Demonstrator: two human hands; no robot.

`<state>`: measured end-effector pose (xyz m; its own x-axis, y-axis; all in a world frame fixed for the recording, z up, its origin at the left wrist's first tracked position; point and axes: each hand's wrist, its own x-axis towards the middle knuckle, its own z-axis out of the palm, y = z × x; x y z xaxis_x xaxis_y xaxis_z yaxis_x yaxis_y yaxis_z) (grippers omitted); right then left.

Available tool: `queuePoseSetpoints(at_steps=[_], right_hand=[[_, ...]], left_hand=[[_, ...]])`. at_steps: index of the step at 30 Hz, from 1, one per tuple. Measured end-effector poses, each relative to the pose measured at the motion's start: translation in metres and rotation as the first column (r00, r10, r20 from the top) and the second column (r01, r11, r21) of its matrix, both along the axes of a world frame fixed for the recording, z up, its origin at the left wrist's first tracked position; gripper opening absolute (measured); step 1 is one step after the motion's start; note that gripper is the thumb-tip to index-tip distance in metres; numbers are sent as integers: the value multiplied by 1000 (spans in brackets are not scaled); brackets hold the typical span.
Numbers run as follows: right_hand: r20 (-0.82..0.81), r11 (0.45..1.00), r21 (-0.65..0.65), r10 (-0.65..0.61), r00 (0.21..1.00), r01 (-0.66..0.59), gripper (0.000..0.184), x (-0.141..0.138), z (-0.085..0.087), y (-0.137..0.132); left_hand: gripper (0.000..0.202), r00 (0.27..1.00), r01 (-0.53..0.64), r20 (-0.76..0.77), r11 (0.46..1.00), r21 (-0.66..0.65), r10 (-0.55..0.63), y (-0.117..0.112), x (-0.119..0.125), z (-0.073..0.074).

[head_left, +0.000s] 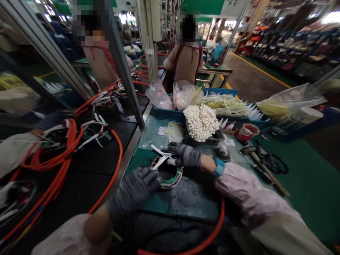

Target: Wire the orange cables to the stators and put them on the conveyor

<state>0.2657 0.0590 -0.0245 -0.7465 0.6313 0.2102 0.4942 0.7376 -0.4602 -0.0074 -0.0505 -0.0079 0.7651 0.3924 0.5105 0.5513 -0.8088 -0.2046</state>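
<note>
A ring-shaped motor stator with green and red parts on its rim rests on the green bench in front of me. White sleeved leads stick up from its far left side. My left hand, in a dark grey glove, has its fingers bent together at the stator's left rim, by the leads. From the right, my right hand, gloved alike, reaches over the far rim with its fingers closed around a white sleeve. The fingertips of both hands are partly hidden. An orange-red cable curves below my right forearm.
Behind the stator stand a bundle of thin white tubes and a blue tray of sleeves. A hammer lies at right. On the left, a dark conveyor carries wired stators and coiled orange cable, where a co-worker's gloved hand reaches in.
</note>
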Motion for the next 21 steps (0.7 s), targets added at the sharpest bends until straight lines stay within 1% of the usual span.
queuePoseSetpoints(at_steps=[1,2,3,4,5,7,9,10,12,14,15,16,17,18,19,20,21], right_hand=[[-19,997,48,-52,998,53,46,8,3,-6],[-43,985,109,-128,991,132,45,18,8,-12],[-73,959,174,-213,974,223,44,28,13,-16],[-101,918,236,-303,948,319,41,39,20,-17],[-118,864,291,-394,911,411,37,47,26,-17],[-86,752,370,-556,827,545,31,56,37,-12],[11,692,398,-660,751,603,30,54,42,-5],[43,672,388,-697,716,630,28,49,43,-2],[47,663,322,-725,687,676,20,38,43,1],[-11,672,252,-717,697,696,12,31,43,0],[-34,687,234,-702,712,688,11,30,43,-2],[-63,714,216,-671,739,666,11,31,44,-6],[-121,745,188,-629,768,640,13,34,46,-11],[-216,774,145,-583,783,616,13,39,49,-17],[-340,797,92,-538,772,596,11,44,53,-24],[-474,811,31,-503,723,584,9,48,58,-33],[-602,812,-33,-482,636,583,11,52,64,-43]], left_hand=[[26,999,-20,49,1000,-1,20,-2,0,-4],[21,994,-36,99,999,-6,37,-3,1,-8],[14,989,-45,141,999,-19,47,-2,1,-11],[9,984,-44,170,998,-45,51,0,2,-14],[10,982,-25,184,997,-75,39,3,3,-16],[17,980,50,195,990,-133,-23,10,4,-19],[20,979,91,198,981,-170,-56,14,5,-22],[19,979,82,200,981,-178,-46,14,7,-25],[17,976,2,213,986,-166,34,8,11,-35],[15,958,-127,237,982,-143,159,0,19,-48],[16,941,-201,245,969,-146,233,-5,23,-54],[20,922,-266,247,951,-159,300,-8,27,-60],[25,904,-313,244,933,-180,351,-10,30,-65],[29,895,-337,234,919,-204,380,-11,33,-68],[33,893,-343,223,912,-226,391,-11,35,-70],[35,900,-329,213,913,-239,380,-10,35,-70],[36,912,-304,204,920,-246,356,-8,35,-69]])
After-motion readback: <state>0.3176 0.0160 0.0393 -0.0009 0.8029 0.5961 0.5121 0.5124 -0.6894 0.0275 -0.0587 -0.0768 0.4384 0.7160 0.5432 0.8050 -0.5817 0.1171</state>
